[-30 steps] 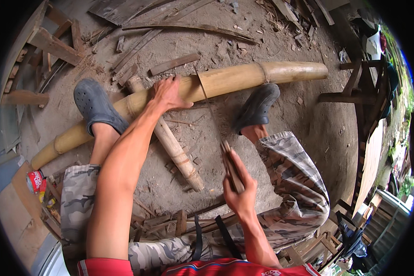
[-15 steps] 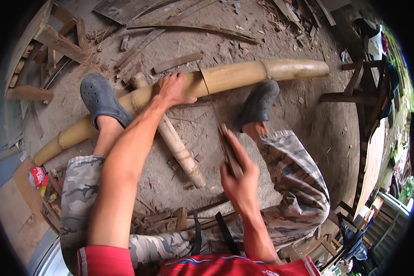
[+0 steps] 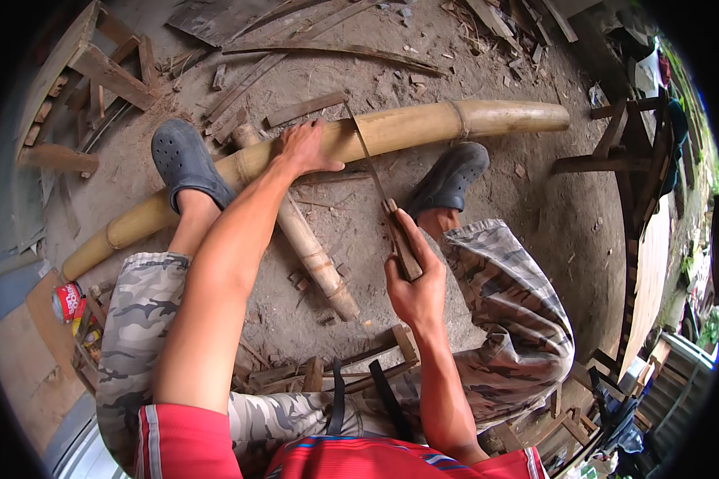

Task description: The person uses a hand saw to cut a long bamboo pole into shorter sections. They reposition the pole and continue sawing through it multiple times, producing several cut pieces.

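Observation:
A long, thick yellow bamboo pole point(image 3: 415, 128) lies slantwise across the ground, its left end nearer to me. My left hand point(image 3: 303, 150) presses on it from above, fingers over the far side and thumb spread along the near side. Just right of that hand, a handsaw point(image 3: 369, 160) crosses the pole with its thin blade at the bamboo. The saw's wooden handle is in the closed fist of my right hand point(image 3: 422, 287). Under the pole runs a shorter, paler bamboo piece point(image 3: 315, 259). My left clog point(image 3: 185, 164) rests against the pole; my right clog point(image 3: 453, 176) is on its near side.
Wood strips point(image 3: 335, 49) and scraps litter the dirt floor beyond the pole. A wooden frame point(image 3: 112, 76) stands at the far left, and a dark wooden stand point(image 3: 615, 164) at the right. A red can point(image 3: 68, 302) sits at the left edge.
My right hand has moved a little away from me, pushing the saw forward across the bamboo pole. My left hand keeps its place on the pole; the whole view has shifted slightly.

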The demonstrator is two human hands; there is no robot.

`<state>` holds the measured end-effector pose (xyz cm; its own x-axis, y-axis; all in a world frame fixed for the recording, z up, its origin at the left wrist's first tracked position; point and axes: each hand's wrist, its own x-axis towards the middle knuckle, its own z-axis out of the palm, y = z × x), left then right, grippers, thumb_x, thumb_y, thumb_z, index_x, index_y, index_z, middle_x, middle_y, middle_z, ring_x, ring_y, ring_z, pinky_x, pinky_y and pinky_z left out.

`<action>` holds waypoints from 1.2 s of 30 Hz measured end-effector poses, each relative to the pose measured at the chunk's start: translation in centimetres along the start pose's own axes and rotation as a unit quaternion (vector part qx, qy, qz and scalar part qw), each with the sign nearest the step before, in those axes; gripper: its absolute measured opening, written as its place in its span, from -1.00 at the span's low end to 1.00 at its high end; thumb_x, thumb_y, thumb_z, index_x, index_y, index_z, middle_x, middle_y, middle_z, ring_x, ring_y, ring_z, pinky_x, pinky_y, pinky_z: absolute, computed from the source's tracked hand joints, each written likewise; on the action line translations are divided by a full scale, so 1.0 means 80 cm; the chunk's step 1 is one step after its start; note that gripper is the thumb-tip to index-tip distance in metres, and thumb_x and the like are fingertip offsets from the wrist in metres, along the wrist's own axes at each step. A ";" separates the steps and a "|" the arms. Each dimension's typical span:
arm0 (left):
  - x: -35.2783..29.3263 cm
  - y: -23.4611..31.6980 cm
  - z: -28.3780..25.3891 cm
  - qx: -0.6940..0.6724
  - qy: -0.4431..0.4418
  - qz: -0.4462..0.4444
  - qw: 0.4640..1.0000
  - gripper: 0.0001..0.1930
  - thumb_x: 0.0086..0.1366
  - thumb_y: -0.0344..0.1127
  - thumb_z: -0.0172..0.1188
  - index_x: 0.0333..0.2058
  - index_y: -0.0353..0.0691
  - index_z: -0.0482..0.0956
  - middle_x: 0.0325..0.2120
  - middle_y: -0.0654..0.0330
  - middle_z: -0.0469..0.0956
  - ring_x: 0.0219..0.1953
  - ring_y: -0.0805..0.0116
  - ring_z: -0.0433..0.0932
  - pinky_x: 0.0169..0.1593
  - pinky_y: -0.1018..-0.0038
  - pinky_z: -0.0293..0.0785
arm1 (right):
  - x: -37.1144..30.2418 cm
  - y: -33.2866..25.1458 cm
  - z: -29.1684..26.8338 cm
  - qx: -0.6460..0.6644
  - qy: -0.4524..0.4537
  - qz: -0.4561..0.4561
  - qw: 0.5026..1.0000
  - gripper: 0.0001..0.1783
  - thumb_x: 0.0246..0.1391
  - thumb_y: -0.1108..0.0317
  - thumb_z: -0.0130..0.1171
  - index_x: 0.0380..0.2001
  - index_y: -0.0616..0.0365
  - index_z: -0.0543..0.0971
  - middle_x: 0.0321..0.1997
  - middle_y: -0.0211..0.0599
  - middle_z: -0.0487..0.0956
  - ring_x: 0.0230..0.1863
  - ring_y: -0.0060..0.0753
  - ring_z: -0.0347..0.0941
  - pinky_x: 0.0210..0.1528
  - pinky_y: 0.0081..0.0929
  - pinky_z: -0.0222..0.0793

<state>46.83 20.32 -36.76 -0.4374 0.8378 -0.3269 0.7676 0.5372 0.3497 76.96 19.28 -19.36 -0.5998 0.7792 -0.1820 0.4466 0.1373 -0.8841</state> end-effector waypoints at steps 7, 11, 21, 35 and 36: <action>-0.027 -0.002 0.000 0.047 0.073 0.009 0.996 0.21 -0.28 0.17 0.58 0.32 -0.29 0.21 0.18 -0.36 0.37 0.29 -0.22 0.34 0.35 -0.01 0.25 | -0.019 0.017 0.004 0.054 0.004 -0.003 0.999 -0.30 0.00 0.59 0.11 0.30 0.10 0.43 0.19 -0.04 0.59 0.29 -0.20 0.47 0.30 -0.41 0.32; -0.058 -0.014 -0.002 0.040 0.044 -0.007 0.998 0.19 -0.28 0.16 0.58 0.31 -0.22 0.22 0.22 -0.28 0.36 0.29 -0.24 0.33 0.33 -0.03 0.28 | -0.039 0.015 0.010 0.083 -0.018 0.032 0.996 -0.29 0.00 0.58 0.11 0.31 0.09 0.43 0.21 -0.04 0.57 0.28 -0.19 0.47 0.31 -0.41 0.32; -0.081 -0.059 0.003 0.022 0.007 -0.027 0.999 0.39 -0.38 0.40 0.56 0.38 -0.22 0.13 0.32 -0.22 0.23 0.34 -0.23 0.23 0.36 -0.11 0.18 | -0.061 0.000 0.051 0.056 -0.029 0.011 0.998 -0.29 0.02 0.62 0.10 0.32 0.11 0.41 0.21 -0.07 0.58 0.27 -0.25 0.47 0.28 -0.43 0.33; -0.020 -0.054 0.009 -0.095 -0.014 -0.130 0.987 -0.18 0.34 0.47 -0.17 -0.58 -0.26 0.61 -0.51 -0.07 0.62 -0.36 0.00 0.61 -0.15 -0.02 0.43 | -0.056 0.014 0.054 0.031 -0.014 0.015 0.999 -0.28 0.01 0.64 0.11 0.32 0.13 0.41 0.25 0.02 0.54 0.31 -0.16 0.44 0.30 -0.38 0.33; -0.016 -0.057 0.006 -0.101 -0.025 -0.129 0.986 -0.18 0.35 0.47 -0.18 -0.59 -0.25 0.59 -0.53 -0.03 0.60 -0.39 0.04 0.59 -0.19 0.01 0.45 | -0.058 0.007 0.054 0.026 -0.016 0.018 0.999 -0.28 0.02 0.64 0.11 0.32 0.12 0.41 0.25 0.02 0.54 0.31 -0.15 0.44 0.30 -0.38 0.33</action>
<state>44.13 16.74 -38.34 -0.5779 0.6678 -0.4691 0.5227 0.7443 0.4157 77.13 13.12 -20.83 -0.6052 0.7631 -0.2267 0.4332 0.0767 -0.8980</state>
